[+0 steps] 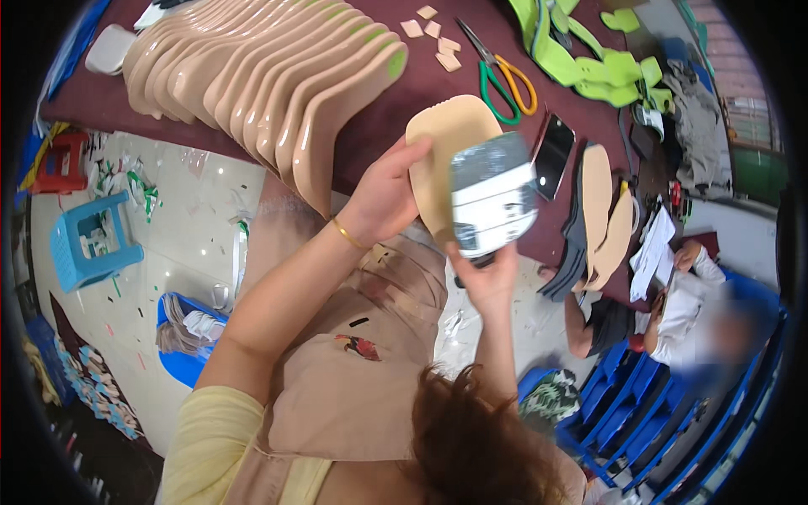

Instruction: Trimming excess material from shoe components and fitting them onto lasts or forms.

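Head view: a beige shoe insole held above a maroon table and worked with a grey-and-white block.

The beige insole (446,143) is gripped along its left edge by the left hand (383,198), whose fingers are clamped on it, thumb over the rim. A grey-and-white block (492,198) is held by the right hand (488,282), closed around its lower end, and is laid against the insole's face. The insole is judged light, thin and springy, not fragile, best taken at the edge so that the face stays free. A fanned row of beige insoles (269,76) lies on the maroon table (396,109), with scissors (501,71), a dark phone (553,156) and green cut pieces (589,59) nearby. A seated person (673,311) is seen at lower right.
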